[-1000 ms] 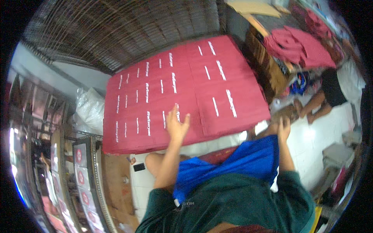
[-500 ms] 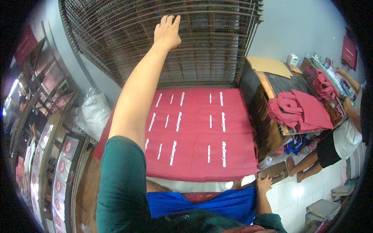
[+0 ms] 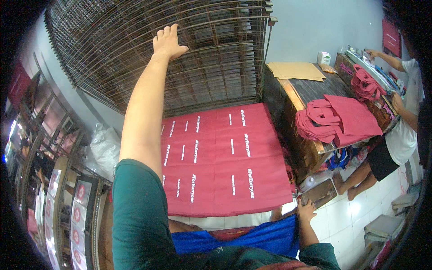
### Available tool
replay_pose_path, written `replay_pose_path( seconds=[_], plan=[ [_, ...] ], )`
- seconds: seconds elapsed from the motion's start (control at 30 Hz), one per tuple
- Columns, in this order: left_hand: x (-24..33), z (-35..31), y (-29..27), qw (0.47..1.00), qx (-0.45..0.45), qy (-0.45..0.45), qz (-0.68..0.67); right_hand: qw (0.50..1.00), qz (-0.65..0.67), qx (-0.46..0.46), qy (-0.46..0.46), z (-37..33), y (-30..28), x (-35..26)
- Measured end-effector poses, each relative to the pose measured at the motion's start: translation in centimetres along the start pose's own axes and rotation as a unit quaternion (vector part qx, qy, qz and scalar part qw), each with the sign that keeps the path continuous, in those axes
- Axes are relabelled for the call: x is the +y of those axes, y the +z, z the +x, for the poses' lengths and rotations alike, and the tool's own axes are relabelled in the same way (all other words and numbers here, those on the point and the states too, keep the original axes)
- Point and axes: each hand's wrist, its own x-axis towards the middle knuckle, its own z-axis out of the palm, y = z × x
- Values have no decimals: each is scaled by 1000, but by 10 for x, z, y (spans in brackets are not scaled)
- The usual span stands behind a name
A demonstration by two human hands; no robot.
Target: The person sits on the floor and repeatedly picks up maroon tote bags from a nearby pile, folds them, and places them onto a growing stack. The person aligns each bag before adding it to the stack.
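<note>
My left arm stretches forward, and my left hand (image 3: 168, 42) is up against the bars of a tall dark wire rack (image 3: 216, 63), fingers extended and thumb spread. Whether the fingertips touch a bar, I cannot tell. Below the rack lies a stack of dark red fabric sheets (image 3: 216, 157) with rows of white printed lettering. My right hand (image 3: 307, 210) is low by the stack's near right corner, fingers spread, beside the blue cloth (image 3: 270, 236) over my lap. Nothing shows in its grasp.
At right, a wooden cabinet (image 3: 288, 108) bears folded red fabric bags (image 3: 339, 120) and tan card (image 3: 297, 72). Beyond it a co-worker in a white shirt (image 3: 407, 139) handles things at a table. Shelving with printed panels (image 3: 78, 211) and a white plastic sack (image 3: 105, 146) stand left.
The view has turned slightly, so the rack, fabric stack and cabinet sit farther left. My left hand stays raised at the rack, thumb now farther out. My right hand has barely moved.
</note>
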Motion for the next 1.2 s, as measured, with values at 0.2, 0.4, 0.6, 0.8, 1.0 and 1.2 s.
replay_pose_path(
  seconds=[0.2,0.4,0.6,0.8,1.0,1.2],
  plan=[
    [0,-36,12,998,66,17,-6,999,-6,43,-2,1,5,0],
    [-3,-108,4,966,194,123,-120,999,-11,36,-6,-5,1,-3],
    [23,-246,-9,964,110,100,-219,999,-16,37,-11,-5,5,1],
    [52,-415,8,959,-129,59,-245,999,-27,37,-14,-8,6,0],
    [87,-534,50,931,-196,-9,-307,999,-28,27,-13,-7,9,0],
    [97,-560,51,913,-143,-55,-379,999,-43,34,1,4,15,14]
  ],
)
